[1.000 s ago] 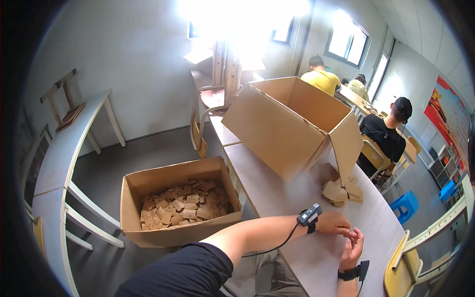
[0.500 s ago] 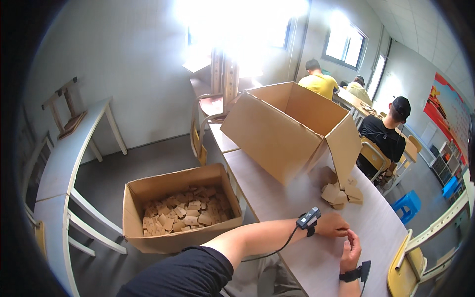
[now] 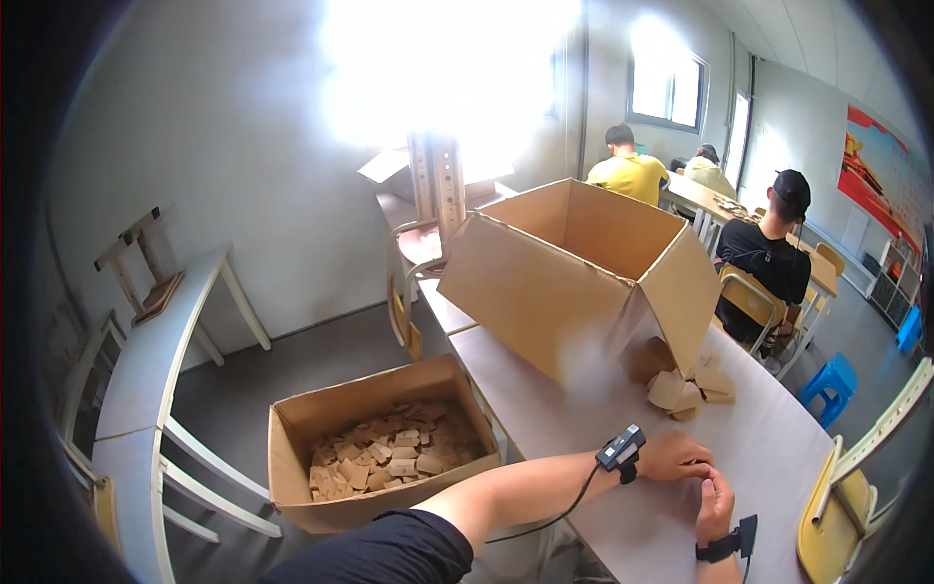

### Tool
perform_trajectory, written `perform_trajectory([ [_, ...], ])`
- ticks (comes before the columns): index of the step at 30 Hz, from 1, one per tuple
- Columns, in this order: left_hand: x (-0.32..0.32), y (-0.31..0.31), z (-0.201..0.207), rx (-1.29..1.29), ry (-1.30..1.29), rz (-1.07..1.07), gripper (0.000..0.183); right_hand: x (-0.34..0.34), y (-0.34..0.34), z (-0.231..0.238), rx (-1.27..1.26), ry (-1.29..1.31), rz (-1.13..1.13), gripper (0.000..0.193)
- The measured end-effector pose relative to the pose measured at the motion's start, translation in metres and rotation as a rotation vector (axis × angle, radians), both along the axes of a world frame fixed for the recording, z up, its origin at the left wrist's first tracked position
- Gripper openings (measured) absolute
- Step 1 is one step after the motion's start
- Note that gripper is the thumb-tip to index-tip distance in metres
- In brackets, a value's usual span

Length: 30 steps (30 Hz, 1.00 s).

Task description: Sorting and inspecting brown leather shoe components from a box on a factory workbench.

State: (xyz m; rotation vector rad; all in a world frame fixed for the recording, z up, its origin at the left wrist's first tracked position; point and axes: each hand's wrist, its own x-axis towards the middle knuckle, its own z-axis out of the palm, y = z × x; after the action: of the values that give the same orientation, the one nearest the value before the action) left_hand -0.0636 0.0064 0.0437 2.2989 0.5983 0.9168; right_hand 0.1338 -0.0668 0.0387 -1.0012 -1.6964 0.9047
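Note:
My left hand (image 3: 678, 456) and my right hand (image 3: 717, 501) meet above the table at the right, fingertips together. The fingers of both are curled in, and whatever they may hold is hidden. Each wrist wears a strap with a small dark device. Beyond my hands, a small heap of folded cardboard pieces (image 3: 686, 390) lies on the tabletop (image 3: 584, 457), under the hanging flap of a large cardboard box (image 3: 545, 292). That box stands with its top open. On my left, a lower open cardboard box (image 3: 292, 457) holds many small cardboard pieces (image 3: 399, 453).
A blue stool (image 3: 829, 387) and a yellow chair (image 3: 835, 526) stand at the right. Farther off, a person in black (image 3: 764, 258) sits on a chair, with others at a long table. White tables (image 3: 146, 389) line the left, one bearing an upturned stool (image 3: 151, 268).
The view has shifted, so the scene appears lower and farther right. My hands stay together, with the right fingers now more curled against the left. The boxes remain where they were.

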Motion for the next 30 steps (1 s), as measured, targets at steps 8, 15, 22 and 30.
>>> perform_trajectory([
  [8, -0.001, -0.002, 0.002, 0.047, -0.001, -0.009, 0.02, -0.001, 0.003, -0.011, -0.095, 0.079, -0.024, 0.033],
  [15, 0.003, -0.002, 0.002, -0.014, 0.024, -0.006, 0.026, 0.007, 0.004, -0.009, -0.175, 0.074, -0.054, 0.018],
  [22, 0.006, -0.003, -0.003, 0.072, 0.027, -0.034, 0.037, 0.008, 0.003, 0.0, -0.2, 0.104, 0.052, 0.021],
  [30, 0.018, 0.01, -0.027, 0.187, 0.026, -0.105, 0.054, 0.005, -0.004, -0.002, -0.238, 0.043, -0.022, 0.034],
])
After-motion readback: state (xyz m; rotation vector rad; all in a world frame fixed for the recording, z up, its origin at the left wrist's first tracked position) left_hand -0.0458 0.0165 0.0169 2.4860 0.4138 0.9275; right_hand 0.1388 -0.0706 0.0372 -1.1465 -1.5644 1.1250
